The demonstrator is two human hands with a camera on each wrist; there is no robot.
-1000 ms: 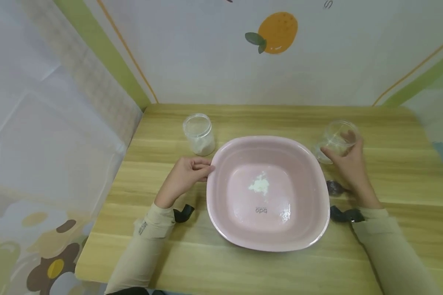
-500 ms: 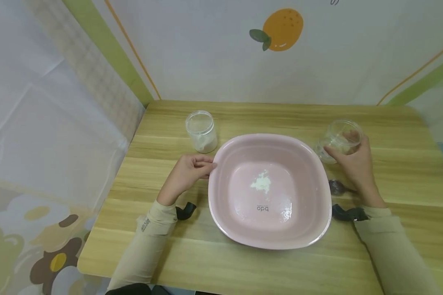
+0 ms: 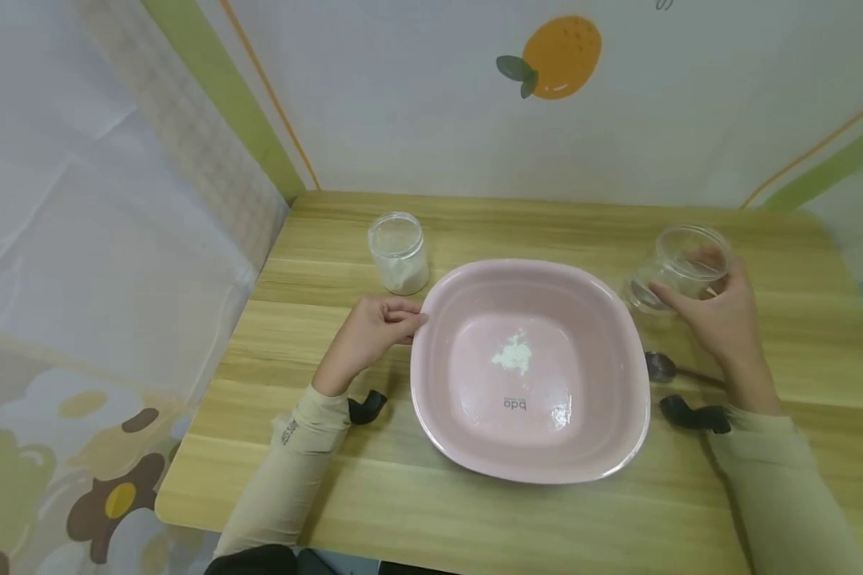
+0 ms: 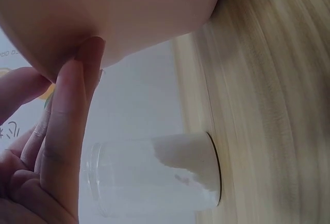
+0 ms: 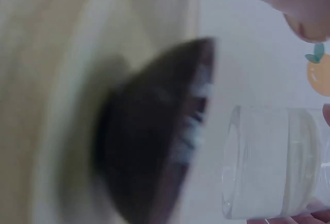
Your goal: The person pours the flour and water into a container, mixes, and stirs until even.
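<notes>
In the head view, a pink basin [image 3: 532, 447] stands at the middle of the table with a small patch of white powder [image 3: 514, 355] on its floor. My left hand [image 3: 363, 331] pinches the basin's left rim between thumb and fingers; the left wrist view has the fingertips under that rim. To the right, my right hand [image 3: 722, 311] grips a clear jar [image 5: 263, 162] around its upper part. Just below that hand lies a dark spoon [image 3: 662, 367], its bowl beside the basin; it looms large and blurred in the right wrist view.
Behind my left hand stands another clear jar [image 3: 400, 255], partly filled with white powder. Black curved pieces [image 3: 367, 407] sit at both sleeve cuffs. The wood-grain table [image 3: 374, 511] meets a white printed wall [image 3: 417, 104] at the back.
My right hand has shifted a little to the right with the clear jar, showing more of the spoon's handle. The left hand keeps its place on the basin rim.
</notes>
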